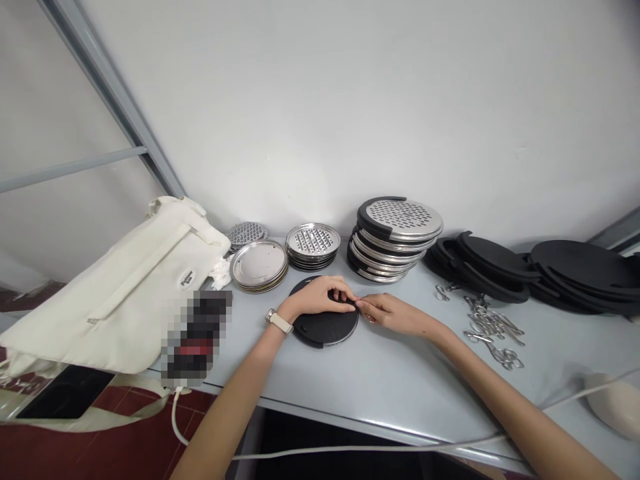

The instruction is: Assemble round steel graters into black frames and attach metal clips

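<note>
A round black plate (327,328) with a thin shiny rim lies flat on the table in front of me. My left hand (320,297), with a watch (279,321) on its wrist, arches over the plate, thumb and fingers closed together at its right edge. At that same edge, my right hand (383,312) pinches with thumb and forefinger, touching the left fingertips. A bit of shiny metal shows under the right fingers; what it belongs to is mostly hidden. Several small metal hooks (493,323) lie loose to the right.
Behind stand stacks of metal grater discs (314,240), plain metal discs (259,263) and black-rimmed graters (400,219). Black plates (585,267) pile up at right. A cream bag (125,287) lies left. A white cable (380,449) crosses the table's front edge.
</note>
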### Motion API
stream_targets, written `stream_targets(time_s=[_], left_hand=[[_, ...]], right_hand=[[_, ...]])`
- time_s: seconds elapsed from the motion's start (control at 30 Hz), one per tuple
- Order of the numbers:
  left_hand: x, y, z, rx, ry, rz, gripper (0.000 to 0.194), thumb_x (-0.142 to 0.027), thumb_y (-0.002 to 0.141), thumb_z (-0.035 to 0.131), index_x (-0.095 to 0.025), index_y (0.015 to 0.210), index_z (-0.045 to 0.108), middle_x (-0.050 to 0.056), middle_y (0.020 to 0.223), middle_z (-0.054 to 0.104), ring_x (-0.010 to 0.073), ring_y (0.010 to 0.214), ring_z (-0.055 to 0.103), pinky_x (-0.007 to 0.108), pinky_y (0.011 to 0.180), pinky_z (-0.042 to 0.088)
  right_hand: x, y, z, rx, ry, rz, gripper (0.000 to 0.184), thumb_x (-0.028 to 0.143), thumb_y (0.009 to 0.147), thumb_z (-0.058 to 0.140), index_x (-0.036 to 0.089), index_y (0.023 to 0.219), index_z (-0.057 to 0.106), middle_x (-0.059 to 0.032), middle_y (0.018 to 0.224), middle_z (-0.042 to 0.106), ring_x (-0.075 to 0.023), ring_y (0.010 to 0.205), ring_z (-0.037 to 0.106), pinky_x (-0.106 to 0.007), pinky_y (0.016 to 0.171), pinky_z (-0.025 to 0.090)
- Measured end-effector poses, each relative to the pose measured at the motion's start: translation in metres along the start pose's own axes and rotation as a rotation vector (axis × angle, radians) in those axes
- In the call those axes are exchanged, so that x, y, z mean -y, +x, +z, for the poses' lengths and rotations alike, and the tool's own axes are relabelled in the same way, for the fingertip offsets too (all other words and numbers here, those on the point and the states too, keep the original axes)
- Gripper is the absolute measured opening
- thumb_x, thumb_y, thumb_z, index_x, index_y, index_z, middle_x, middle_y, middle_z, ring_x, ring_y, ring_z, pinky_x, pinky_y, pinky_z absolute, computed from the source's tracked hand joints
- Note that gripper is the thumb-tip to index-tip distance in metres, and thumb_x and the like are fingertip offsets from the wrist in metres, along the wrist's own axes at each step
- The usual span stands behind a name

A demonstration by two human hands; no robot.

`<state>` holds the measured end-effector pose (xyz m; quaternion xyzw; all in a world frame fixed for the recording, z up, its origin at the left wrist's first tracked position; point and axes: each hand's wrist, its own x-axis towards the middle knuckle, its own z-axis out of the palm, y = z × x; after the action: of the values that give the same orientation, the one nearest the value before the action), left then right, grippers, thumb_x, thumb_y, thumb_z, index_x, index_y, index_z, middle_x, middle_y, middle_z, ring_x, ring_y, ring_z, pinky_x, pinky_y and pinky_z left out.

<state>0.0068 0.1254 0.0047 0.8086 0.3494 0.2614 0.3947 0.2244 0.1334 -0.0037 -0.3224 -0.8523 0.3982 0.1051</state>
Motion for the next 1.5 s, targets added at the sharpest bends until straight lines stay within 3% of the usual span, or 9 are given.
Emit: stream_targets(time_s=[0.6, 1.0, 1.3, 1.5], left_hand=[[-0.001, 0.000, 0.001, -0.004, 0.071, 0.010, 0.018, -0.028, 0.078, 0.065, -0.016, 0.091, 0.067, 0.002, 0.085, 0.055, 0.0103, 0.073, 0.050, 0.022, 0.070, 0.042], [-0.005, 0.000, 0.001, -0.004, 0.091, 0.015, 0.015, -0.026, 0.076, 0.064, -0.016, 0.085, 0.057, -0.002, 0.078, 0.053, 0.0104, 0.072, 0.048, 0.021, 0.067, 0.040], [-0.004, 0.000, 0.001, -0.006, 0.108, 0.033, 0.016, -0.024, 0.078, 0.064, -0.017, 0.092, 0.063, -0.001, 0.080, 0.055, 0.0101, 0.073, 0.049, 0.020, 0.069, 0.041], [-0.001, 0.000, 0.002, -0.008, 0.082, 0.019, 0.026, -0.025, 0.078, 0.065, -0.020, 0.103, 0.068, 0.001, 0.083, 0.054, 0.0104, 0.073, 0.051, 0.022, 0.071, 0.042]], right_hand=[[0.003, -0.001, 0.000, -0.008, 0.028, 0.019, 0.045, 0.052, 0.094, 0.027, 0.019, 0.067, 0.043, 0.0016, 0.063, 0.044, -0.0133, 0.058, 0.040, -0.027, 0.059, 0.035], [0.001, 0.004, 0.011, -0.114, -0.036, 0.056, 0.048, 0.053, 0.094, 0.026, 0.019, 0.063, 0.039, 0.0032, 0.057, 0.039, -0.0119, 0.054, 0.036, -0.025, 0.055, 0.029], [0.004, 0.003, 0.011, -0.135, -0.048, 0.103, 0.051, 0.056, 0.093, 0.026, 0.019, 0.059, 0.037, 0.0038, 0.055, 0.034, -0.0117, 0.053, 0.033, -0.025, 0.054, 0.027], [0.006, 0.001, 0.009, -0.092, 0.001, 0.124, 0.052, 0.056, 0.093, 0.026, 0.019, 0.059, 0.039, 0.0032, 0.055, 0.040, -0.0120, 0.053, 0.036, -0.025, 0.055, 0.030]])
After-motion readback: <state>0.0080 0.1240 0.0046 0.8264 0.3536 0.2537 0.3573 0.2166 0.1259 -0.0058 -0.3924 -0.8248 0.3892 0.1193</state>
